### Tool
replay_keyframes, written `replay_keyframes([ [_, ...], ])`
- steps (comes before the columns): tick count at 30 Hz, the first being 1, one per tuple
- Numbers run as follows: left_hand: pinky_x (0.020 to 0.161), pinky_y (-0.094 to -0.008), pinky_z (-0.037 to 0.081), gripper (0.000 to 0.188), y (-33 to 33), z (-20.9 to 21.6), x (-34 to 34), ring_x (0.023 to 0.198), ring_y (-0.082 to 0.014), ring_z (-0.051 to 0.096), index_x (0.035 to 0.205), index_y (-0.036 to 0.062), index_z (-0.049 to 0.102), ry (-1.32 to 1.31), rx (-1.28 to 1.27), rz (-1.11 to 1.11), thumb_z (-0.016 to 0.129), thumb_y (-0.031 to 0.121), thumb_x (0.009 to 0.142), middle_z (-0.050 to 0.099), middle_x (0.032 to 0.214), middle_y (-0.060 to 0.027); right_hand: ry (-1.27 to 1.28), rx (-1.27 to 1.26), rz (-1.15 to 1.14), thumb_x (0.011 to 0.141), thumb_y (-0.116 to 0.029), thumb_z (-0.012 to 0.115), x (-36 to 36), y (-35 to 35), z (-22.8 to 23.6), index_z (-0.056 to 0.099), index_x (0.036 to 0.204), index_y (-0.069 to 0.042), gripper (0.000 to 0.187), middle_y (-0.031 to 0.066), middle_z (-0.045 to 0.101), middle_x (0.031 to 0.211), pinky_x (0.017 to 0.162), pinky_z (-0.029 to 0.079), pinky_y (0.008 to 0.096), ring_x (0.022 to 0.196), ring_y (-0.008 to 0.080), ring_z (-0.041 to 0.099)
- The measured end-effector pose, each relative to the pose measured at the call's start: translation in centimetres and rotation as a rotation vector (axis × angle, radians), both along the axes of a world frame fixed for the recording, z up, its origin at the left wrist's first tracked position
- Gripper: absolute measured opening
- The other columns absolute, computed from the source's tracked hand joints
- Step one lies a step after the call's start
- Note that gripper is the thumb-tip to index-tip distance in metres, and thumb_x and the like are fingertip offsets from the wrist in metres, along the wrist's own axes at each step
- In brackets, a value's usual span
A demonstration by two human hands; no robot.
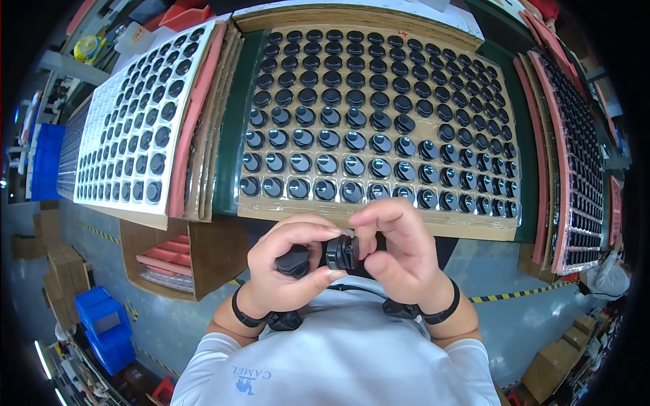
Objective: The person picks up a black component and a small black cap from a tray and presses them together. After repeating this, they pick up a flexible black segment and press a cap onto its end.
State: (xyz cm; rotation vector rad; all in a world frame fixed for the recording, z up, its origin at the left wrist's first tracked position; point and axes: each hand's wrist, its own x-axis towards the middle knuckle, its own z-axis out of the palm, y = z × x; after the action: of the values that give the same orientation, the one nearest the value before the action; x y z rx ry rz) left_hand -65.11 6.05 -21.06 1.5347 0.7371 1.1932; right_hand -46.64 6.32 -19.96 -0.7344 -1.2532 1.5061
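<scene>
My left hand (288, 260) is closed with its thumb and index finger around a black cylindrical part (340, 252) with a ridged rim. A second black knob-like part (293, 261) sits in the same palm, partly covered by the fingers. My right hand (403, 254) is curled, its fingertips meeting the right end of the cylindrical part. Just beyond both hands lies a clear plastic tray (238, 203) on cardboard, filled with rows of black round parts. Its nearer rows have glossy slanted faces, and the farther ones dark flat tops. One pocket (425, 128) near its middle is vacant.
At the left stands a white tray (81, 193) of black parts on pink and cardboard layers. Another stack with a filled tray (565, 169) is at the right. Below the table edge are an open carton (196, 271) holding red trays and blue bins (105, 325).
</scene>
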Motion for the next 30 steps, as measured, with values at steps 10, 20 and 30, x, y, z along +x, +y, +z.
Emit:
replay_keyframes([
  [10,0.054,-0.0191,0.043,0.038,-0.2,-0.5,0.2,0.065,-0.0073,0.053,0.104,-0.005,0.057,-0.046,-0.124,-0.011,0.074,0.009,0.072,0.059,0.1,-0.0136,-0.445,0.495,-0.058,0.071,-0.011,0.071,1.4,0.7,0.1,0.057,0.099,-0.001,0.032,0.0075,0.053,0.085,0.067,0.038,0.0273,0.075,0.0175,0.048],
  [20,0.059,-0.0183,0.042,0.046,0.3,0.1,0.2,0.066,-0.0059,0.05,0.112,-0.0033,0.054,-0.073,-0.334,-0.068,0.073,0.012,0.074,0.061,0.097,-0.0097,-0.587,0.477,-0.013,0.07,-0.005,0.068,2.8,2.7,2.0,0.058,0.094,-0.002,0.026,0.0079,0.055,0.085,0.068,0.041,0.0275,0.077,0.0178,0.052],
  [30,0.055,-0.0176,0.036,0.055,0.0,0.0,0.4,0.056,-0.0046,0.044,0.112,-0.0044,0.051,-0.099,-0.457,-0.119,0.073,0.031,0.076,0.062,0.088,-0.0117,-1.273,0.216,-0.238,0.077,-0.007,0.064,9.9,10.9,1.2,0.057,0.092,0.002,0.019,0.0066,0.056,0.079,0.068,0.044,0.0255,0.074,0.0155,0.054],
])
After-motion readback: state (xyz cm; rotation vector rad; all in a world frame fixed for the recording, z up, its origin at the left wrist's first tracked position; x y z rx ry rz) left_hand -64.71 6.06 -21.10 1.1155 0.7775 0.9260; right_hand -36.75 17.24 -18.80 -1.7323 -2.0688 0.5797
